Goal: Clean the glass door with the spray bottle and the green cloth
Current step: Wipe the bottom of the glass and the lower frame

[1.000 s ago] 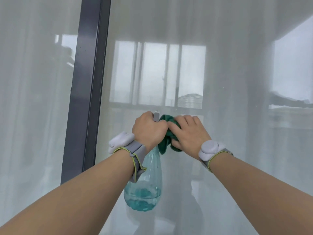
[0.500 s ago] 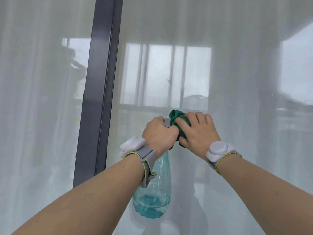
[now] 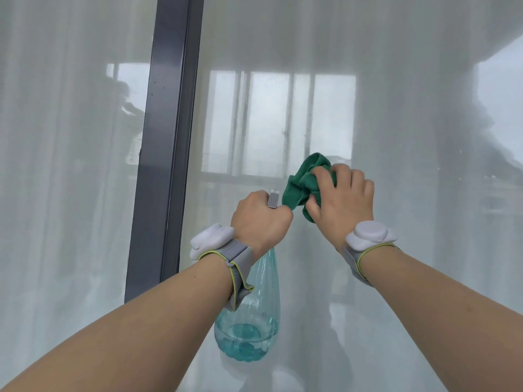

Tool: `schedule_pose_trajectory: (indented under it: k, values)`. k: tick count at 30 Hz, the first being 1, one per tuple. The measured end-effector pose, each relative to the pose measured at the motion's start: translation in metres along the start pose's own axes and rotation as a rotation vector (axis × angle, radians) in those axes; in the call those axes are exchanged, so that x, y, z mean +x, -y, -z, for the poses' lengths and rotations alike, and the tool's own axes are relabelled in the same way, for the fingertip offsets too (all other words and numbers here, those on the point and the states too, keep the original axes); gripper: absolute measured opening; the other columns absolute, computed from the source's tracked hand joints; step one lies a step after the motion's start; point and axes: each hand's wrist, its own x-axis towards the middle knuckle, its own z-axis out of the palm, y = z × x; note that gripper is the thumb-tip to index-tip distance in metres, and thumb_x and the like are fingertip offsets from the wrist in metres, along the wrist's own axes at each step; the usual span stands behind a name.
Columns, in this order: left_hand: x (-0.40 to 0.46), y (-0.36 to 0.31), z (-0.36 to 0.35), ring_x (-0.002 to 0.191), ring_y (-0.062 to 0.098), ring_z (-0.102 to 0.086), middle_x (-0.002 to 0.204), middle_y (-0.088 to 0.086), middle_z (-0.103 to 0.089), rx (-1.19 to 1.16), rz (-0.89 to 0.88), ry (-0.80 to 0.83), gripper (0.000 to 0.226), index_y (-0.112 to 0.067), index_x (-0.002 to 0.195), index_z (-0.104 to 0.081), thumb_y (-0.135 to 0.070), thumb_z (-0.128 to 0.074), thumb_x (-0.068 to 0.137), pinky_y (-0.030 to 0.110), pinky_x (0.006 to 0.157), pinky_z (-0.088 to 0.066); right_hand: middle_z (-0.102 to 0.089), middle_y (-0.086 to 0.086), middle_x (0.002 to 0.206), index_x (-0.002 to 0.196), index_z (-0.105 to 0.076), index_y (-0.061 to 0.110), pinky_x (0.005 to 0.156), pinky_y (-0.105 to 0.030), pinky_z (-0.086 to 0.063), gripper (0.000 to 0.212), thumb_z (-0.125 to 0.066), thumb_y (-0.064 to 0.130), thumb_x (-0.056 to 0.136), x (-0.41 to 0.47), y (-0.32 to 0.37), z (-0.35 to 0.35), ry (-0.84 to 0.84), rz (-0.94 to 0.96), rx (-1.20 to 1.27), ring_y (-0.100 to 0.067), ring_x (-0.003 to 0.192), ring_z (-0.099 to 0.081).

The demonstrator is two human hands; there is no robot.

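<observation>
I'm gripping the spray bottle (image 3: 249, 315) in my left hand (image 3: 259, 222) and bunching the green cloth (image 3: 304, 182) in my right hand (image 3: 341, 199) at two o'clock, with nearly the whole glass door (image 3: 396, 108) left to wipe.

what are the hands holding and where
Left hand grips the spray bottle at its neck; right hand clutches the bunched green cloth.

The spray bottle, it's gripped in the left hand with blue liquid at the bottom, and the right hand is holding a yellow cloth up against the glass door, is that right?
Not quite. The head view shows the cloth in the right hand is green, not yellow. The rest holds: the left hand grips the spray bottle, which has blue liquid at the bottom, and the cloth is up against the glass door.
</observation>
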Motion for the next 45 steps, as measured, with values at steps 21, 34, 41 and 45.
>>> schedule_pose_trajectory:
  k: [21,34,41,45]
  values:
    - [0.031,-0.064,-0.013,0.056,0.023,-0.042,0.060,-0.002,-0.048,-0.066,0.050,0.063,0.016,-0.014,0.067,-0.046,-0.028,-0.053,0.072,0.029,0.056,-0.034,-0.056,-0.011,0.103,0.113,-0.060,0.016,0.067,-0.040,-0.038,0.044,-0.063,0.035,0.074,0.042,-0.042,0.008,0.146,0.339,0.124,-0.033,0.082,-0.049]
    - [-0.044,-0.083,-0.048,0.067,0.023,-0.045,0.071,0.007,-0.051,-0.008,0.324,-0.054,0.019,-0.012,0.073,-0.052,-0.027,-0.051,0.061,0.037,0.062,-0.040,-0.052,-0.006,0.099,0.112,-0.059,0.019,0.066,-0.039,-0.043,0.043,-0.062,0.035,0.073,-0.035,-0.068,0.045,0.382,0.137,0.583,-0.031,0.083,-0.049]
    - [-0.044,-0.107,-0.061,0.065,0.023,-0.047,0.070,0.007,-0.053,0.029,0.287,-0.084,0.016,-0.012,0.071,-0.051,-0.026,-0.051,0.063,0.035,0.061,-0.038,-0.051,-0.004,0.099,0.111,-0.057,0.020,0.069,-0.039,-0.042,0.043,-0.059,0.036,0.072,-0.025,-0.103,0.056,0.394,0.250,0.599,-0.028,0.084,-0.046]
    - [-0.033,-0.126,-0.071,0.068,0.020,-0.045,0.071,0.009,-0.052,0.002,0.231,-0.053,0.014,-0.013,0.071,-0.049,-0.022,-0.051,0.062,0.037,0.063,-0.035,-0.051,-0.002,0.097,0.111,-0.059,0.021,0.067,-0.037,-0.043,0.044,-0.050,0.040,0.072,-0.048,-0.126,0.058,0.418,0.321,0.593,-0.025,0.081,-0.046]
